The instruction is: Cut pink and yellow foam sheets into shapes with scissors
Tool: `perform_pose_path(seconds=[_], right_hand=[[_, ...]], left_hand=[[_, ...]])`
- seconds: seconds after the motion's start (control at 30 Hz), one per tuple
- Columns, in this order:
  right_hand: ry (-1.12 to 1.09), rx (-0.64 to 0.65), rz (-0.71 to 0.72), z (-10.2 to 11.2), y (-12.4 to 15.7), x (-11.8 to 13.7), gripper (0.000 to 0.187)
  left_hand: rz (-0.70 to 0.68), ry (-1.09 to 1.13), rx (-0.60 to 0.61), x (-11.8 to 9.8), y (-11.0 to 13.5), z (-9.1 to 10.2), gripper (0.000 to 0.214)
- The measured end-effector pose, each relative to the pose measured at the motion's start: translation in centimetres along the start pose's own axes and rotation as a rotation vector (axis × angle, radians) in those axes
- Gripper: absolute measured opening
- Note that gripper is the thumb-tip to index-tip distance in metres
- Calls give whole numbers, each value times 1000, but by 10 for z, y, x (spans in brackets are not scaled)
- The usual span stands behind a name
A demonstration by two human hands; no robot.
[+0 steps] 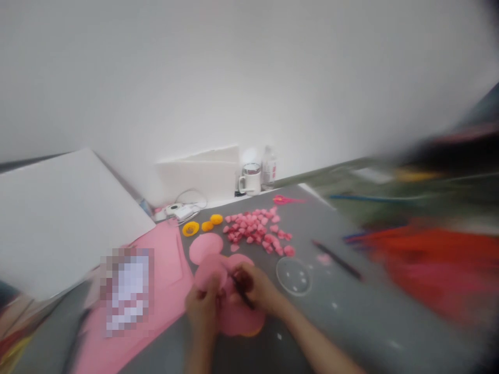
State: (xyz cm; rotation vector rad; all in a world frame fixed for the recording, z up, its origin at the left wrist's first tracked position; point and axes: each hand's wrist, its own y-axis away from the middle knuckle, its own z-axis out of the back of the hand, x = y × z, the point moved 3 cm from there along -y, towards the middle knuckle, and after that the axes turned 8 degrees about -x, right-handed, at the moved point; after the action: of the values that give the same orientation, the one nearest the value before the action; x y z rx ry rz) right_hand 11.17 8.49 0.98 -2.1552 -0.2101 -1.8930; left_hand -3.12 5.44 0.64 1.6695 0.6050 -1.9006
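My left hand pinches the edge of a round pink paper piece, held up above the table. Beside it, my right hand is closed around a slim dark tool, pen-like but too blurred to name surely. Its upper end sits near the held piece. Beneath both hands lie overlapping pink round pieces, with a yellow edge showing at the bottom. Another pink disc rests just behind. Farther back is a heap of small pink pieces.
Pink sheets lie left, by a large white board. Yellow round items, a white mug and a bottle stand behind. At right are a clear disc, a dark stick, pink scissors and red material.
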Motion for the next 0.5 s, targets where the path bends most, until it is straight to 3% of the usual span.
perform_pose_path(seconds=[0.1,0.27,0.5], right_hand=[[-40,3,-23,-4,1,-3,38],[-29,-29,-59,-6,2,-1,38],[-107,-35,-94,-7,3,5,41]], left_hand=[[76,38,53,2,0,-1,39],[156,100,43,6,0,-1,37],[117,67,92,-1,2,-5,40]])
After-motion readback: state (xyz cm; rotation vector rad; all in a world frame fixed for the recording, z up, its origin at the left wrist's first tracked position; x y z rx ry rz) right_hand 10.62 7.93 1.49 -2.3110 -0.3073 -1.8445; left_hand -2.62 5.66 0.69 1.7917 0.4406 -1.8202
